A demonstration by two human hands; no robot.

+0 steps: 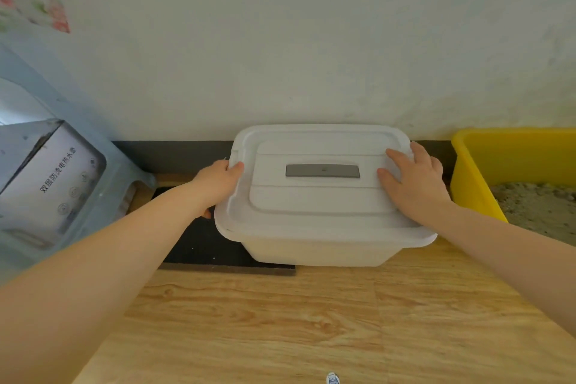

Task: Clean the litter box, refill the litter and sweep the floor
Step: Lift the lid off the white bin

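A white plastic storage box (pixel 318 248) with a white lid (pixel 311 199) and a grey handle plate (pixel 322 171) stands on the wood floor against the wall. My left hand (pixel 218 182) grips the lid's left edge, thumb on top and fingers curled under the rim. My right hand (pixel 414 181) lies flat on the lid's right side with fingers spread. To the right stands a yellow litter box (pixel 467 178) holding grey litter (pixel 536 209).
A boxed appliance in a translucent blue plastic bag (pixel 62 184) sits at the left. A black mat (pixel 202 243) lies under the white box's left part. The white wall (pixel 280 40) is close behind. A small white scrap (pixel 332 378) lies on the wood floor near me.
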